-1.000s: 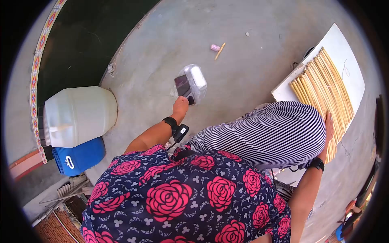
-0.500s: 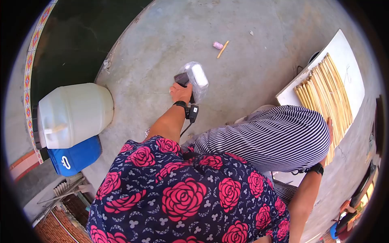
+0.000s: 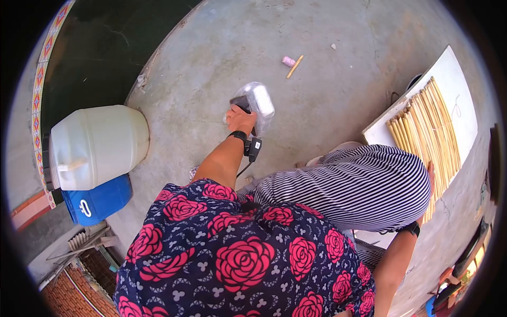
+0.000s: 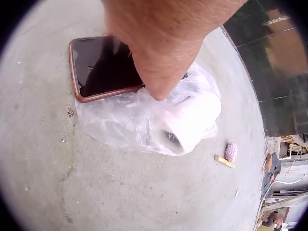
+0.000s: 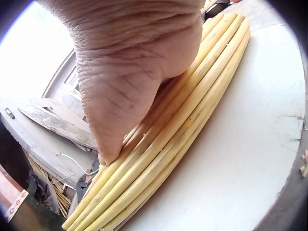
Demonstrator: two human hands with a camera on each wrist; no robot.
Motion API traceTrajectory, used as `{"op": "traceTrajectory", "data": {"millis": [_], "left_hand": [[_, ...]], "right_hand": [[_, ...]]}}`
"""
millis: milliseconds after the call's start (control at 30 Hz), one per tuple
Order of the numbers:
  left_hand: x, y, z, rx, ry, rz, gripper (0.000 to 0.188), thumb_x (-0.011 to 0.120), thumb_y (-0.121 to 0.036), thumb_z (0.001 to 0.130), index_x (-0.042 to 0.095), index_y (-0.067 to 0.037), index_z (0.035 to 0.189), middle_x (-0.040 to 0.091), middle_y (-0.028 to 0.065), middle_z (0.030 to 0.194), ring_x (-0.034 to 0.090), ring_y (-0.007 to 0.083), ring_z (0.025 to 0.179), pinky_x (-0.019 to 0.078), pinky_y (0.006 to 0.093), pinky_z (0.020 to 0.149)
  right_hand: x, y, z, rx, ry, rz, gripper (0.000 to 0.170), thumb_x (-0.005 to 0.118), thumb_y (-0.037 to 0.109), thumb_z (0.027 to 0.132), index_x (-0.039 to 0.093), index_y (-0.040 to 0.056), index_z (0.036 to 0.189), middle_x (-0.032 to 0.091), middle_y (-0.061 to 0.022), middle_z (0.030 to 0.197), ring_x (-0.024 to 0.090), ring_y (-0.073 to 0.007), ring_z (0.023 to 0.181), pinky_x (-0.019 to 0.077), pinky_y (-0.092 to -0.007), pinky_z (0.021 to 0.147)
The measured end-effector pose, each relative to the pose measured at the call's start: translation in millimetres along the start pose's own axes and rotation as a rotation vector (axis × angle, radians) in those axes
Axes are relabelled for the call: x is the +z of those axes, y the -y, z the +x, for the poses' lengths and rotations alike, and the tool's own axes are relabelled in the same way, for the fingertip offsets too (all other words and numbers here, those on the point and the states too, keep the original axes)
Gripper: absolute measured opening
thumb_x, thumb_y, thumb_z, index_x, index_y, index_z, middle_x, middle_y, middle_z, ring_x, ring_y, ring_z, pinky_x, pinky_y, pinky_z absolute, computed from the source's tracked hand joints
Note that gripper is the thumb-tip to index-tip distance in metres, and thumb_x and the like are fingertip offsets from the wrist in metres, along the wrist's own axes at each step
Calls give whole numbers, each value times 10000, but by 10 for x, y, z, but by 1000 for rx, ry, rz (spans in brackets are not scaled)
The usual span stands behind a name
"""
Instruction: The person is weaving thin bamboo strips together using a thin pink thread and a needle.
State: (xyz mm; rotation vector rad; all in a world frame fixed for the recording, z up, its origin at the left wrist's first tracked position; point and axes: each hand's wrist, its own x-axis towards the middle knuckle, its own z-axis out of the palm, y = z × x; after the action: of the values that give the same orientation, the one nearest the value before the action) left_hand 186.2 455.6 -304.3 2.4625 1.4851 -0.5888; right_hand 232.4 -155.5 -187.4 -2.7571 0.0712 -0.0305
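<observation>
My left hand (image 3: 242,120) has moved from the near end of the phone (image 4: 98,70) a second ago to lie across its middle.

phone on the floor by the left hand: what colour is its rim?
Reddish-brown phone rim; shows best in the left wrist view.

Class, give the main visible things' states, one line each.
Phone: face up, screen dark
Plastic bag: crumpled, on the floor
Yellow sticks: side by side on the board
Short stick: lying on the floor
Left hand: on the phone, grip unclear
Right hand: resting on the sticks
</observation>
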Motion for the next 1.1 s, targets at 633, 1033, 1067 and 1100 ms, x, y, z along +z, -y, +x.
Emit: {"op": "traceTrajectory", "data": {"millis": [633,1033,1067,1100], "left_hand": [[172,714,-35,127,-110,-273,714,636,-386,840,338,-12,1370,442,243,1355,491,407,1219,442,468,1004],[382,1352,-207,44,209,-153,454,558,-245,852,474,17,1213,572,300,1223,564,449,1135,455,477,978],[348,1336,-219,63,220,-160,452,558,-241,849,482,17,1211,576,302,1223,564,445,1140,453,473,983],[343,1313,-217,47,229,-152,449,559,-239,847,487,20,1206,582,303,1213,568,442,1136,452,471,985]], "right_hand": [[17,-122,-14,-40,-13,-38,530,473,193,966,393,-2,1452,560,-161,1313,591,-233,1104,480,-327,964],[-52,-282,-180,-152,-57,-174,579,413,338,972,386,34,1464,535,-147,1358,596,-257,1073,497,-352,913],[-58,-291,-179,-167,-65,-191,584,408,351,972,385,37,1465,533,-146,1361,597,-259,1071,498,-354,908],[-57,-301,-172,-179,-71,-203,589,403,363,973,385,40,1465,531,-145,1365,597,-261,1068,500,-357,904]]}}
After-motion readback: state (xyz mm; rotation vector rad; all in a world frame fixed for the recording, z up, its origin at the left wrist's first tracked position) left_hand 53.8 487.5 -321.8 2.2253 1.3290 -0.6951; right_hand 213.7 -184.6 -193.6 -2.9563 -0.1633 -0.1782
